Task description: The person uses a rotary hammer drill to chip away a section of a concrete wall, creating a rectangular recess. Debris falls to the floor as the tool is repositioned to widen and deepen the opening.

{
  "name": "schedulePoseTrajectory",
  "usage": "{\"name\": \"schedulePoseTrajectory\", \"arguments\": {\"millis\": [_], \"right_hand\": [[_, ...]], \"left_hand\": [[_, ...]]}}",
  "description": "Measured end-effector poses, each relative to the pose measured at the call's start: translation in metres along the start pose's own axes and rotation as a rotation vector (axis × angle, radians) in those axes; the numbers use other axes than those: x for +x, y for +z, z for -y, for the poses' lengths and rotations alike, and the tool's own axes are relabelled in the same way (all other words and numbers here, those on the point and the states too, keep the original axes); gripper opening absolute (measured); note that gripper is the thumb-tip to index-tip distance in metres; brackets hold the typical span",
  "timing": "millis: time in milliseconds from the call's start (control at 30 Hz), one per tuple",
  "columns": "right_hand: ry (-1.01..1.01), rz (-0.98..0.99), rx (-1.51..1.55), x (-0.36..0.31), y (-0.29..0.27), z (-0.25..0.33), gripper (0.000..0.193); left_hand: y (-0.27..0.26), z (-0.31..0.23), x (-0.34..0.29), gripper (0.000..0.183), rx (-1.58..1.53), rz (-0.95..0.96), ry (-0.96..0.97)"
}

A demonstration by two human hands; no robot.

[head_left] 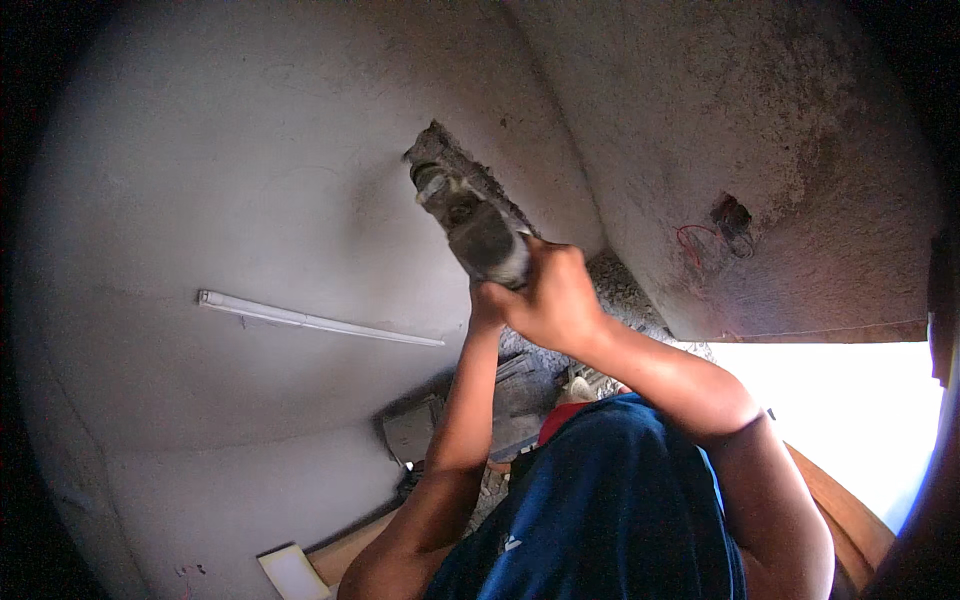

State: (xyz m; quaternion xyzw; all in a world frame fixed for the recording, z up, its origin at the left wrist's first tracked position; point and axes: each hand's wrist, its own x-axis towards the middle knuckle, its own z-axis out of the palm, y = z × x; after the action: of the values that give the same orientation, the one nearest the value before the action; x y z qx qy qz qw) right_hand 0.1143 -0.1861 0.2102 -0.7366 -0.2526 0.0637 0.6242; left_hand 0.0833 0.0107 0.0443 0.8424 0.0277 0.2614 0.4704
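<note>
1. Nearest the camera in the head view, dark blue clothing is seen between two bare forearms, which are raised toward a grey wall.
2. A dusty, blurred power tool is held up ahead of the body, slanted so that its front end is pointed toward the upper left.
3. Its rear end is gripped by the right hand, whose fingers are curled around it. The left hand is set against its lower side; those fingers are hidden, so how tightly they are closed cannot be told.
4. A rough chipped groove is cut into the wall, overlapped by the tool's front; whether the tip is touching cannot be told.
5. To the left, a white tube lamp is mounted.
6. To the right, red wire is hung beside a dark hole; below, a bright opening is seen.
</note>
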Motion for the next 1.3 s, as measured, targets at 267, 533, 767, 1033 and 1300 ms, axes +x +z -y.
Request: {"name": "schedulePoseTrajectory", "arguments": {"millis": [267, 533, 767, 1033, 1300], "right_hand": [[-0.038, 0.068, -0.23, 0.046, 0.056, 0.015, 0.044], [-0.116, 0.251, -0.385, 0.057, 0.054, 0.045, 0.024], [-0.205, 0.355, -0.418, 0.069, 0.061, 0.056, 0.017], [0.065, 0.121, -0.202, 0.036, 0.036, 0.017, 0.039], [-0.106, -0.008, -0.062, -0.001, -0.033, 0.004, 0.02]], "left_hand": [[-0.032, 0.031, 0.005, 0.052, -0.115, -0.013, -0.068], [-0.044, 0.035, -0.039, 0.051, -0.144, -0.024, -0.167], [-0.039, 0.022, -0.044, 0.05, -0.157, -0.018, -0.225], [-0.005, 0.0, -0.004, 0.049, -0.332, -0.021, -0.286], [0.042, -0.04, -0.009, 0.069, -0.479, 0.055, -0.244]]}}
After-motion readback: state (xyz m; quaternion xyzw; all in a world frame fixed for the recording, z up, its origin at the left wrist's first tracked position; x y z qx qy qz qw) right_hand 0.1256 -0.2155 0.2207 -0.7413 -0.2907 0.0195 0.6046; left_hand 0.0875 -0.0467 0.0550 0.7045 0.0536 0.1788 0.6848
